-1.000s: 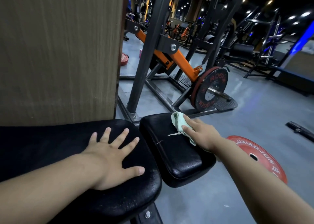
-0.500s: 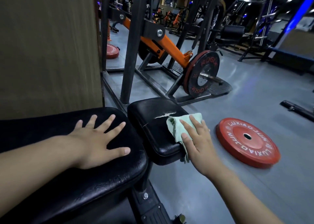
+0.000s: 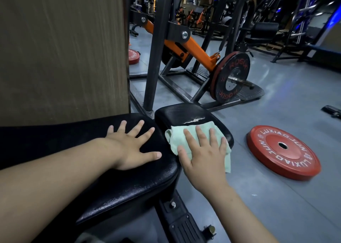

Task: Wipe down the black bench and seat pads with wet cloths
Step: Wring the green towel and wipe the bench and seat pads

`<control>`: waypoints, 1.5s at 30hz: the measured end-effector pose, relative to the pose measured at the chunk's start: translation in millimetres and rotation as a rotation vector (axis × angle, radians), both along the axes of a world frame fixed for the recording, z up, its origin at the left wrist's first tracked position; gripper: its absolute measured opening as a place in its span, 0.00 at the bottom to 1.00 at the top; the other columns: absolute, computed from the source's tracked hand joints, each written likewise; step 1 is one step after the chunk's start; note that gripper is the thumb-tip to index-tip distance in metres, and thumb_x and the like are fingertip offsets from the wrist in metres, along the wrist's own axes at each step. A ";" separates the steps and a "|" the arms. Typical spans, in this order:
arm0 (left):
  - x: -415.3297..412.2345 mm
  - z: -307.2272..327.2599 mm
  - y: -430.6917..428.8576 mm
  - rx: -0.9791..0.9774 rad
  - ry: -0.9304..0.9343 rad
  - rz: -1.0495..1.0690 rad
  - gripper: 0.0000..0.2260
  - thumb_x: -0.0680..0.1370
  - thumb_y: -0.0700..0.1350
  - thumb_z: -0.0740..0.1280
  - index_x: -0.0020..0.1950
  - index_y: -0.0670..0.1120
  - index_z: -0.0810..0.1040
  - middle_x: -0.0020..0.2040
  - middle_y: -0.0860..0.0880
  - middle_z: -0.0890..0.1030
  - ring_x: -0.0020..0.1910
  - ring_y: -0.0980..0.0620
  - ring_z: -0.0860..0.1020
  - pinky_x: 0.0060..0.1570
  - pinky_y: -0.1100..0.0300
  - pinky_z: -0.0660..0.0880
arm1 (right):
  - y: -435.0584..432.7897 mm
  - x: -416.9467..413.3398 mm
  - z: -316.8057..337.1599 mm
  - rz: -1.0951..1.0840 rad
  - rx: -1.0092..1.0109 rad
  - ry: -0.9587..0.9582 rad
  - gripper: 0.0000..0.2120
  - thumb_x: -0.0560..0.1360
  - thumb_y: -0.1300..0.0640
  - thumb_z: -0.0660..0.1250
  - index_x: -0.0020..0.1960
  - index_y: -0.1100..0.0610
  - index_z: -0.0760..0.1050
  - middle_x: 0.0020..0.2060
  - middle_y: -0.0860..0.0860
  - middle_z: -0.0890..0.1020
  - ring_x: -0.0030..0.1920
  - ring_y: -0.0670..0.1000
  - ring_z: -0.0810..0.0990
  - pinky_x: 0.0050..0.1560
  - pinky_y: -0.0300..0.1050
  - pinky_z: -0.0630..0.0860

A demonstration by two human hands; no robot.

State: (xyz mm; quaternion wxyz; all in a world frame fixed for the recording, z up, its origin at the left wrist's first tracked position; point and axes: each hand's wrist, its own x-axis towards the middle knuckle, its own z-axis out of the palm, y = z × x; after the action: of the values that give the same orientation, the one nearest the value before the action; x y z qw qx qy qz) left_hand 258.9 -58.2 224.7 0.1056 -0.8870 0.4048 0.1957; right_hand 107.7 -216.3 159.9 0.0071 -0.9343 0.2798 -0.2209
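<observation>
Right hand (image 3: 204, 158), fingers spread flat, is pressing the cloth (image 3: 193, 134) onto the seat pad (image 3: 184, 113); left hand (image 3: 132, 146) is resting open beside it on the bench (image 3: 138, 183). Wiping appears partly done.

A red weight plate (image 3: 283, 151) lies flat on the grey floor (image 3: 276, 113) to the right. Farther off, a black plate (image 3: 230, 77) stands upright on an orange-armed machine (image 3: 193, 49). A wood-grain panel (image 3: 62, 49) fills the left; another red plate (image 3: 133, 55) lies beyond it.

Right hand (image 3: 204, 159) slid cloth (image 3: 186, 137) from seat pad (image 3: 184, 113) far edge to near end, palm now flat.
</observation>
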 end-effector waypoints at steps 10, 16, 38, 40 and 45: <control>1.3 -0.6 1.5 -0.026 -0.010 -0.005 0.39 0.72 0.78 0.43 0.76 0.65 0.32 0.78 0.54 0.30 0.78 0.37 0.34 0.75 0.35 0.37 | -4.1 45.3 32.9 0.049 0.089 0.312 0.28 0.81 0.39 0.49 0.79 0.40 0.48 0.80 0.49 0.49 0.79 0.59 0.43 0.76 0.64 0.41; 1.7 -0.5 2.8 -0.055 -0.007 -0.014 0.39 0.72 0.78 0.44 0.77 0.63 0.33 0.79 0.53 0.31 0.77 0.36 0.33 0.74 0.34 0.37 | -15.3 93.9 41.3 0.044 0.132 0.382 0.29 0.80 0.38 0.50 0.79 0.41 0.47 0.80 0.49 0.47 0.79 0.60 0.42 0.75 0.65 0.40; 2.6 1.2 9.5 -0.165 0.027 -0.024 0.41 0.74 0.76 0.48 0.80 0.60 0.37 0.81 0.51 0.36 0.78 0.35 0.36 0.73 0.33 0.38 | 5.3 86.3 66.7 0.138 0.473 0.154 0.23 0.85 0.48 0.49 0.78 0.52 0.61 0.78 0.53 0.59 0.79 0.54 0.53 0.75 0.47 0.49; 3.7 5.3 12.4 -0.214 0.047 -0.017 0.43 0.75 0.75 0.51 0.80 0.57 0.35 0.81 0.52 0.37 0.79 0.36 0.38 0.75 0.35 0.39 | 9.3 74.2 69.4 0.139 0.642 0.056 0.22 0.84 0.48 0.52 0.76 0.54 0.65 0.78 0.53 0.61 0.78 0.52 0.56 0.74 0.46 0.51; 14.1 14.3 43.7 -0.354 0.080 0.005 0.45 0.76 0.72 0.53 0.81 0.48 0.37 0.81 0.49 0.37 0.80 0.44 0.40 0.77 0.42 0.40 | 29.9 50.3 73.7 0.172 0.707 0.169 0.23 0.84 0.47 0.52 0.76 0.55 0.64 0.78 0.49 0.56 0.79 0.50 0.51 0.77 0.50 0.47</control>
State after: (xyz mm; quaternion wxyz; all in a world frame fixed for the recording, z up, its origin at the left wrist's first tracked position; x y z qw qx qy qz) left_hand 273.0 -14.5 238.9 -0.0688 -0.8843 0.4345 0.1567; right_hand 158.0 -186.4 233.6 0.3248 -0.9092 0.2588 -0.0314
